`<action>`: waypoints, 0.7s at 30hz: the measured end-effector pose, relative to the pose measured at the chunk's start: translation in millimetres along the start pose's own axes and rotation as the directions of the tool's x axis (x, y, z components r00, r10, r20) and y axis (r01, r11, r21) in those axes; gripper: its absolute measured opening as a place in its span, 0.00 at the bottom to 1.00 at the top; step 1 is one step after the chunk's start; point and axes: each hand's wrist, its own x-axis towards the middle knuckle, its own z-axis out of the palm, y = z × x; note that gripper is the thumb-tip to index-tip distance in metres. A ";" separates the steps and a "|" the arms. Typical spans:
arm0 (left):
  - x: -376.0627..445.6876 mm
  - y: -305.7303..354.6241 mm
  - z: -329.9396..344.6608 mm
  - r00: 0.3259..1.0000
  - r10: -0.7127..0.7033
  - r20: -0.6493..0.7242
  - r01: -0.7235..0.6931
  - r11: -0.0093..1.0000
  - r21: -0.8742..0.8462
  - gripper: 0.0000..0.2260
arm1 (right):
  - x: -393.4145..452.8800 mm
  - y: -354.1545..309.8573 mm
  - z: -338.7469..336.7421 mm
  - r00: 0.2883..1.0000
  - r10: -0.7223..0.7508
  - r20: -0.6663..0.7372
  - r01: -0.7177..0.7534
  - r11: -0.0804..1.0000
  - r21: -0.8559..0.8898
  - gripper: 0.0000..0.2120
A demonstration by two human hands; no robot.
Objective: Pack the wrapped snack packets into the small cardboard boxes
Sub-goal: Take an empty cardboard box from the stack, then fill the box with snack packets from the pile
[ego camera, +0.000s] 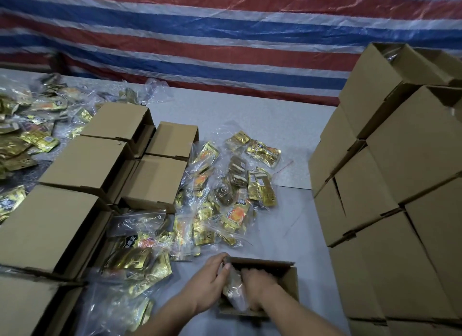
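Item: open box, small, brown cardboard, near edge of the grey worktop; taken as landmark.

Left hand: at the box's left wall, thumb hooked over the rim, fingers curled round the outside, gripping it.

Right hand: inside the box, pressed down on a clear-wrapped packet that stood half in, against the left wall. Whether its fingers gripped the packet or only pushed could not be told.

Loose packets: gold foil in clear bags, scattered beyond the box and to its left, touching and overlapping one another.

Closed boxes: brown cardboard, two rows left of the open box, set close together.

Stacked boxes: right of the open box, several layers high, some of the topmost open.

Further packets: heaped far left, behind the closed boxes.

Tarpaulin: red, white and blue stripes, hung behind the worktop.
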 end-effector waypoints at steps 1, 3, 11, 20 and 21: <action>0.2 -1.0 1.6 1.000 -0.001 0.001 0.001 1.000 0.001 0.15 | 1.3 0.4 3.0 1.000 0.025 0.000 -0.025 1.000 0.019 0.30; 0.8 -2.1 2.6 1.000 -0.011 0.000 0.011 1.000 0.001 0.14 | 1.2 1.3 5.6 0.998 0.061 -0.019 -0.058 0.991 0.123 0.27; 2.3 0.8 0.3 1.000 -0.014 0.025 0.014 1.000 -0.004 0.16 | -31.6 36.0 -22.7 0.983 -0.128 0.129 0.069 0.919 0.388 0.11; 0.4 5.3 5.1 0.999 -0.030 0.038 0.030 1.000 -0.002 0.13 | -6.1 -0.2 7.7 0.991 -0.072 0.113 0.031 0.945 0.326 0.13; 0.7 6.1 5.3 0.999 -0.032 0.037 0.032 0.999 0.002 0.15 | -2.8 -2.7 8.4 0.990 -0.072 0.121 0.027 0.940 0.341 0.14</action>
